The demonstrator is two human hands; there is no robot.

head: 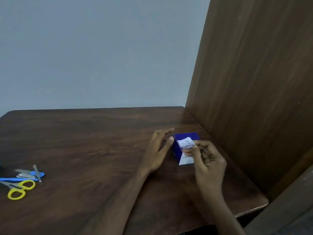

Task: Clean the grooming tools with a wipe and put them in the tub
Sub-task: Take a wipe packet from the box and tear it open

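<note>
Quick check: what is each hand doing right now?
Left hand: open, fingers against the side of the blue box, gripping nothing.
Right hand: closed, pinching the white wipe at the box top.

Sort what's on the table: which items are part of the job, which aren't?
Job: blue box, wipe pinched by right hand, left hand steadying box, yellow-handled scissors, blue-handled tools, metal pick.
Not job: nothing else visible.
</note>
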